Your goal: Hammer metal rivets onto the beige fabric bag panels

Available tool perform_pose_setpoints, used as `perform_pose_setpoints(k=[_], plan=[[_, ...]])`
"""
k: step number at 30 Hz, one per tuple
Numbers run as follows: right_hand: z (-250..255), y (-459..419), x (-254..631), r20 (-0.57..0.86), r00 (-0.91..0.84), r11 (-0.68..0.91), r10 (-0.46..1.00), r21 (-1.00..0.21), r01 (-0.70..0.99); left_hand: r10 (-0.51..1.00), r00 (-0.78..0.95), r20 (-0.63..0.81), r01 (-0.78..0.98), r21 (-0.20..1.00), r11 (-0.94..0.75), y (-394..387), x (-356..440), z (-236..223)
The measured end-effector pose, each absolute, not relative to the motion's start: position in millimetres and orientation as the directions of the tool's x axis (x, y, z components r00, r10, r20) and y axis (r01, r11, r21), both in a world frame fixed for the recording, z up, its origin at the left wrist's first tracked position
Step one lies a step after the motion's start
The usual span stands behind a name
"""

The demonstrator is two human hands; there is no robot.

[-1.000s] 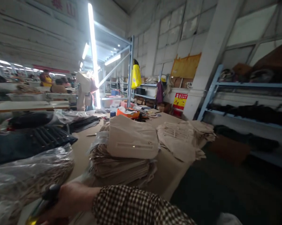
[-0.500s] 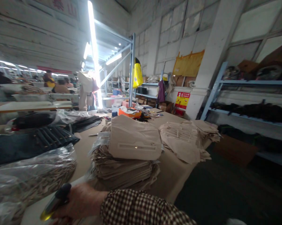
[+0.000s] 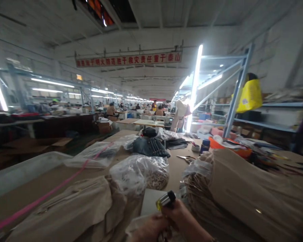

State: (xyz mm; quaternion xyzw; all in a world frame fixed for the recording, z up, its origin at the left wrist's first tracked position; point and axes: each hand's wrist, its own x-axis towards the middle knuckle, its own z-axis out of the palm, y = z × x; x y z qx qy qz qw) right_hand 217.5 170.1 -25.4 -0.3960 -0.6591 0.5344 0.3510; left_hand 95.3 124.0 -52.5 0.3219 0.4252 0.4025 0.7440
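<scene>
At the bottom of the head view, my right hand (image 3: 178, 211) is closed around a mallet (image 3: 166, 200), close under its head. The head has a black face, a silver middle and a yellow face. My left hand (image 3: 151, 228) is right beside it with fingers curled; what they hold, if anything, is hidden and blurred. A pale board (image 3: 150, 201) lies just beyond the hands. To the right is a stack of beige fabric pieces (image 3: 199, 191), with a large zippered beige piece (image 3: 249, 188) over it. More beige pieces (image 3: 73, 208) lie to the left.
Clear plastic bags (image 3: 131, 171) and dark fabric pieces (image 3: 148, 147) lie further up the table. Scissors (image 3: 186, 158), a blue jar (image 3: 205, 145) and an orange tray (image 3: 242, 153) are near the stack. A pink strip (image 3: 65, 183) crosses the left side. Blue shelving (image 3: 238, 97) rises behind; people work far off.
The view has swung left, bringing the hall and the left-hand beige pieces into sight. My left hand has appeared beside my right hand, which still grips the mallet.
</scene>
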Motion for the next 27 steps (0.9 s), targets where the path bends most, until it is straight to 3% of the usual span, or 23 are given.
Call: perform_pose_setpoints(k=[5,11,14,19,27], plan=[[-20,168,218,-0.083,-0.492,0.065,0.866,-0.959,0.276,0.914,0.236,-0.330,-0.344,0.851,0.397,123,76,-63],[-20,165,214,-0.045,-0.509,0.110,0.860,-0.956,0.270,0.946,0.131,-0.296,-0.299,0.898,0.322,123,73,-53],[-23,166,213,-0.063,-0.487,0.083,0.871,-0.959,0.272,0.947,0.144,-0.285,-0.300,0.900,0.317,120,77,-48],[-17,166,210,0.034,-0.423,0.125,0.905,-0.974,0.187,0.936,0.207,-0.284,-0.345,0.875,0.341,116,80,-47],[-21,167,210,0.046,-0.424,0.153,0.904,-0.963,0.221,0.912,0.260,-0.316,-0.438,0.803,0.403,112,72,-45]])
